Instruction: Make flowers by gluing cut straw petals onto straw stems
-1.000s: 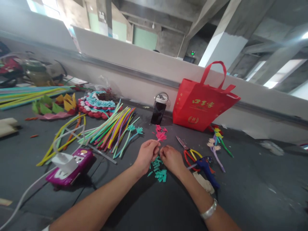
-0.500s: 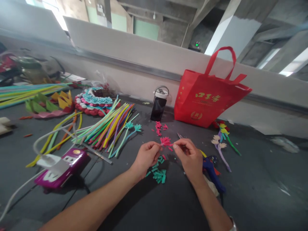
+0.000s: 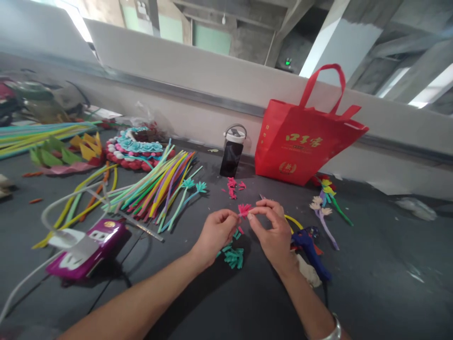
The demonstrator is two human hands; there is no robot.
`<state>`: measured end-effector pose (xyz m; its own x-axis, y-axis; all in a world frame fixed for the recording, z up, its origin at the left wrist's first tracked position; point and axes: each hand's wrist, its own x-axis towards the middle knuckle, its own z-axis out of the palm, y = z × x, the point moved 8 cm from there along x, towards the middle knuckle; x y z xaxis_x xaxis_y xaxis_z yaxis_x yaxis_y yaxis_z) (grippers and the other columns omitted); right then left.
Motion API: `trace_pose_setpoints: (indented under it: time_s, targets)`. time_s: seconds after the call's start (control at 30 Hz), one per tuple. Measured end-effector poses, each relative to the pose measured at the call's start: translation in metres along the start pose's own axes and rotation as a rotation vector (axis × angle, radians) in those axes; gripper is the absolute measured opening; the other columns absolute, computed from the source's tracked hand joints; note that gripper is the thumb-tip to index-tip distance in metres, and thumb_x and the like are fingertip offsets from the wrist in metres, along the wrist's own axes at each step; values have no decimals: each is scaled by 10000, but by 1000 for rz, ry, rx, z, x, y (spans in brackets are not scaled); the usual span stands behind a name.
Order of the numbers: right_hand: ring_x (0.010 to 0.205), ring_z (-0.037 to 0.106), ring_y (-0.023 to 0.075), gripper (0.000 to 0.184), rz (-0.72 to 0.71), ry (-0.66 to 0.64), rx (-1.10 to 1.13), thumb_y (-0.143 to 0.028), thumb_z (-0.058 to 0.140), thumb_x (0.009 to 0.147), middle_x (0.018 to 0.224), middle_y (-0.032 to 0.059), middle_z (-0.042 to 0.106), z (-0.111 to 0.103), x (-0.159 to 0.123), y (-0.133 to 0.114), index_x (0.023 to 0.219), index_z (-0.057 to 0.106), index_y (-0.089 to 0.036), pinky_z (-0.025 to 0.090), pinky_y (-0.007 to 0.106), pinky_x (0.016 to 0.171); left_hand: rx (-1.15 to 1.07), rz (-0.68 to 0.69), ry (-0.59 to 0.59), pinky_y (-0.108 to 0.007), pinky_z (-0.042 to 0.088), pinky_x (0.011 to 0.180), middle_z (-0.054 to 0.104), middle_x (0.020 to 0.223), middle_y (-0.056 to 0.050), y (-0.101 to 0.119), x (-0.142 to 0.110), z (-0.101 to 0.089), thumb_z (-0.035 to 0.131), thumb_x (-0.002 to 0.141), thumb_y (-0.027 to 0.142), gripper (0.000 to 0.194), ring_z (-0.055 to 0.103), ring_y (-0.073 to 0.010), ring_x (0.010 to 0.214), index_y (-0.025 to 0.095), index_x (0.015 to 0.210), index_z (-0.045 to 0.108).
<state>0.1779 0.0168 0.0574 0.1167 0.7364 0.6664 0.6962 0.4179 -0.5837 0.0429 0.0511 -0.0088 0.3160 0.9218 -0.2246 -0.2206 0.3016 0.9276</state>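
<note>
Between my two hands is a small pink pipe-cleaner flower (image 3: 244,209) with spread petals. My left hand (image 3: 219,233) is closed in a pinch at its base. From the other side, my right hand (image 3: 271,231) meets the petals, thumb and fingertips pinched on a short pink pipe-cleaner piece that is mostly hidden. Loose pink pieces (image 3: 231,187) lie just beyond the hands. Cut teal pieces (image 3: 234,258) are heaped below them. Two finished teal flowers (image 3: 200,187) on stems rest to the left, beside a bundle of coloured pipe cleaners (image 3: 161,186).
A blue glue gun (image 3: 311,252) lies by my right wrist. Behind stand a dark bottle (image 3: 231,158) and a red bag (image 3: 300,141). At left are a purple power strip (image 3: 90,250) with white cables and a beaded floral ring (image 3: 136,148). More flowers (image 3: 322,210) lie at right.
My right hand has moved left, bringing its pink piece from just beside the flower up against the petals. My left hand keeps its pinch on the flower. The view has shifted slightly.
</note>
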Motion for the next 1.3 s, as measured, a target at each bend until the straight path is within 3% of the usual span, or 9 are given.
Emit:
trace_pose_setpoints:
  time_s: [1.3]
  targets:
    - [951, 585, 205, 45, 21, 25, -42, -222, 646, 819, 930, 23, 611, 5, 0, 4, 774, 653, -226, 426, 401, 912, -41, 34, -33, -179, 124, 380, 297, 461, 102, 4, -2, 4, 621, 752, 316, 177, 193, -29, 395, 159, 695, 563]
